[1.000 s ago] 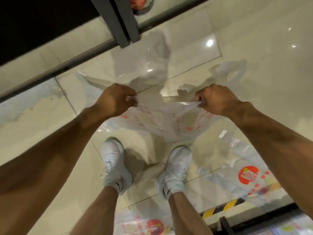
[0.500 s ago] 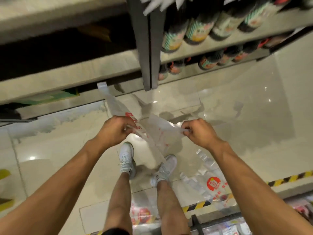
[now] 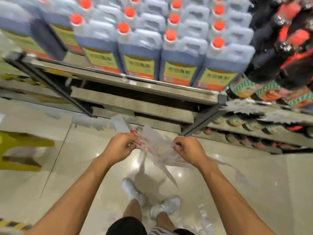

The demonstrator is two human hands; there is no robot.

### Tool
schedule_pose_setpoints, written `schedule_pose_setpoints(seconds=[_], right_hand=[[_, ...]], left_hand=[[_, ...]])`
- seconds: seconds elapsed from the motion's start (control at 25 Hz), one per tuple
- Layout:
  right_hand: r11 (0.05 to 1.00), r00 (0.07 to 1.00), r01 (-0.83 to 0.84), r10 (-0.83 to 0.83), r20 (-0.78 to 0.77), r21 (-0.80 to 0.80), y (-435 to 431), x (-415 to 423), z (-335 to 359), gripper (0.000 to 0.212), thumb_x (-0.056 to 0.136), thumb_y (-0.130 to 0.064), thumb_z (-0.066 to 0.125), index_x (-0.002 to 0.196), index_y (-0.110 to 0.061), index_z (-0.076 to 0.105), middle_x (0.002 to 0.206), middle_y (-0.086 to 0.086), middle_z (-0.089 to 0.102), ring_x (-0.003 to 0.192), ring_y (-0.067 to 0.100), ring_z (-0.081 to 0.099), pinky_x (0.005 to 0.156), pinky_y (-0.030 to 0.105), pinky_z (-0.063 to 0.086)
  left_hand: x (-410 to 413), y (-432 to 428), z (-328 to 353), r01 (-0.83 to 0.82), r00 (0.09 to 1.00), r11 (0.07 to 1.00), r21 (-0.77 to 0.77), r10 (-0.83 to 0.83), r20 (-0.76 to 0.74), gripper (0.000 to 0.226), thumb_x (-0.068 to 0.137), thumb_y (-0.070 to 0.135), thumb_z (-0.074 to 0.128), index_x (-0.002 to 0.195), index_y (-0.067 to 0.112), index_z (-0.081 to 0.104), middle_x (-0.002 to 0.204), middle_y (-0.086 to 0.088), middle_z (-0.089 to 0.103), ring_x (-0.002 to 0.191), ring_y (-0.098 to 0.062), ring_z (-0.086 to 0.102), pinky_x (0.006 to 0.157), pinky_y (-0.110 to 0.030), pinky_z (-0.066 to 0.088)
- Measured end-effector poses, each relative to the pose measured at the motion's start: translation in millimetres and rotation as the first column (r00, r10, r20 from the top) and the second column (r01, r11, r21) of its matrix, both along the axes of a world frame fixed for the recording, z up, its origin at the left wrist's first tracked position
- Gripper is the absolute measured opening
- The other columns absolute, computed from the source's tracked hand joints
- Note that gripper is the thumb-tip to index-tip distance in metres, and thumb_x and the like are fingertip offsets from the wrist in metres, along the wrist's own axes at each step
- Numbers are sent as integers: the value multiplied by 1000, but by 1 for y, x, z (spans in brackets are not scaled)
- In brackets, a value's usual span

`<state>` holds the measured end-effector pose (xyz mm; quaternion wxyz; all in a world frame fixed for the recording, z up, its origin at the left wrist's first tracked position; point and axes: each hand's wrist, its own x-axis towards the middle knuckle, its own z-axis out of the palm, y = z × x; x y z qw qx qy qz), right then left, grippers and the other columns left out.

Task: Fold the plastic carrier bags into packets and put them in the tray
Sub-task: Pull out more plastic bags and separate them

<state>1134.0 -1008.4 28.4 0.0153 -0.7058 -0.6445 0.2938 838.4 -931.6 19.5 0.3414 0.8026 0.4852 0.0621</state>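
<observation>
Both arms out front, bare forearms angling in twd each other. L hand (image 3: 121, 145) knuckles up, fingers curled, pinching the bag (image 3: 153, 141). R hand (image 3: 188, 149) likewise, gripping its other side. Hands near, not touching.

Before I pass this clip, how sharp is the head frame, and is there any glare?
Head view: motion blur smears the jugs; the left hand, right hand and carrier bag read clearer; small glints spot the glossy floor; the wide-angle lens bends the shelf edge.
</observation>
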Motion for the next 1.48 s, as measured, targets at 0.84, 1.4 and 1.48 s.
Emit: schedule_pose_setpoints(seconds=[0.84, 1.4, 1.48], right_hand=[[834, 766, -470, 548, -336, 290, 313, -458, 137, 35, 91, -21, 70, 65, -11, 50, 62, 5, 52, 59, 18, 45, 58, 38, 40], [771, 586, -535, 633, -506, 345, 492, -713, 167, 19, 91, -24, 77, 76, -13, 74, 66, -8, 63, 61, 0, 51, 63, 19, 41], [796, 606, -512, 602, -520, 324, 511, -740, 172, 10, 90, -27, 77, 84, -19, 79, 70, -8, 68, 63, -1, 54, 64, 23, 44]], left_hand=[[-400, 144, 135, -690, 691, 724, 16, 651, 315, 4, 84, 19, 83, 84, 21, 79, 83, 13, 74, 80, -2, 66, 77, -20, 49], [-627, 271, 172, -835, 525, 545, 70, 754, 395, 7, 86, 12, 82, 80, 11, 78, 76, 26, 71, 83, 15, 64, 74, -17, 48], [-660, 297, 170, -810, 572, 570, 137, 716, 400, 7, 83, 7, 83, 78, 9, 78, 70, 35, 65, 79, 21, 59, 73, -10, 43]])
